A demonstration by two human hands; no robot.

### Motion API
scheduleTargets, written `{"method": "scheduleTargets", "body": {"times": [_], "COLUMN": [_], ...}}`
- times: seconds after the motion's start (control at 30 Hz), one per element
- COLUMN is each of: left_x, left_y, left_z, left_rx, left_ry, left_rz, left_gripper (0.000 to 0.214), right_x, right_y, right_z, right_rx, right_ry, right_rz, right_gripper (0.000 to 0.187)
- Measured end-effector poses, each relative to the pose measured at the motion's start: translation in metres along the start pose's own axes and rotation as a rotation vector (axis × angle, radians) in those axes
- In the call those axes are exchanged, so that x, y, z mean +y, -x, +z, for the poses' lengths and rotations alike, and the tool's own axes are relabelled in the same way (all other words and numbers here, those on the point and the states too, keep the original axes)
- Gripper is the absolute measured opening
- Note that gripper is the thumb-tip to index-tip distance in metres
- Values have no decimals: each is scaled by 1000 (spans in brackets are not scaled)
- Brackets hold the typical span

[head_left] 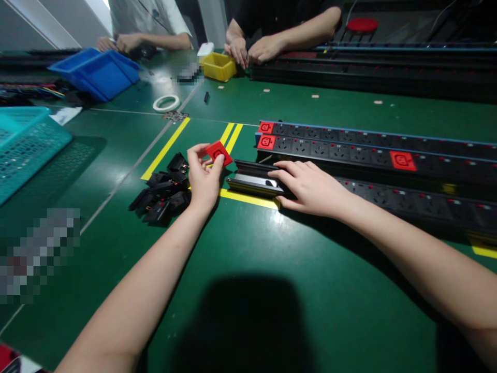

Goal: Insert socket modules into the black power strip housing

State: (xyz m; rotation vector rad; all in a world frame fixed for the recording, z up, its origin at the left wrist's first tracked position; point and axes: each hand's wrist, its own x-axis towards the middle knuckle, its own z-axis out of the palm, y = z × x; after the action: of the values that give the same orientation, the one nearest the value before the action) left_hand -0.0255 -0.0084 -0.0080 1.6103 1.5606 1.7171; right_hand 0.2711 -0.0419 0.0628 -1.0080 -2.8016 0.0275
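My left hand pinches a red socket module between thumb and fingers, just left of the open end of a black power strip. My right hand lies over that strip, thumb on the near side and fingers across the top, gripping it. The strip's left end is a bare channel, while black sockets fill it right of my hand. Beside my left wrist lies a pile of black socket modules. Behind the gripped strip are two more power strips with red sockets at their left ends.
A teal basket stands at the left, with blue bins beyond it. Farther back are a tape roll, small metal parts and a yellow bin. Two people's hands work across the green table.
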Motion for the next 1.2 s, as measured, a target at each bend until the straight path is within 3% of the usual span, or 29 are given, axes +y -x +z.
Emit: {"method": "scheduleTargets", "body": {"times": [0.17, 0.27, 0.43, 0.73, 1.2], "left_x": [-3, 0, 7, 13, 15], "left_y": [-1, 0, 1, -1, 8], "left_z": [-1, -2, -5, -2, -1], "left_rx": [-35, -9, -11, -121, -169], "left_ry": [65, -11, -128, -95, -206], "left_rz": [-37, -77, -92, -109, -29], "left_gripper": [64, 66, 56, 43, 48], "right_x": [0, 1, 1, 1, 1], "right_y": [0, 0, 0, 0, 0], "right_z": [0, 1, 1, 0, 0], "right_rx": [5, 7, 10, 2, 3], "right_ry": [5, 4, 7, -2, 5], "right_rz": [-3, -7, -6, -13, -11], "right_gripper": [53, 52, 52, 50, 50]}}
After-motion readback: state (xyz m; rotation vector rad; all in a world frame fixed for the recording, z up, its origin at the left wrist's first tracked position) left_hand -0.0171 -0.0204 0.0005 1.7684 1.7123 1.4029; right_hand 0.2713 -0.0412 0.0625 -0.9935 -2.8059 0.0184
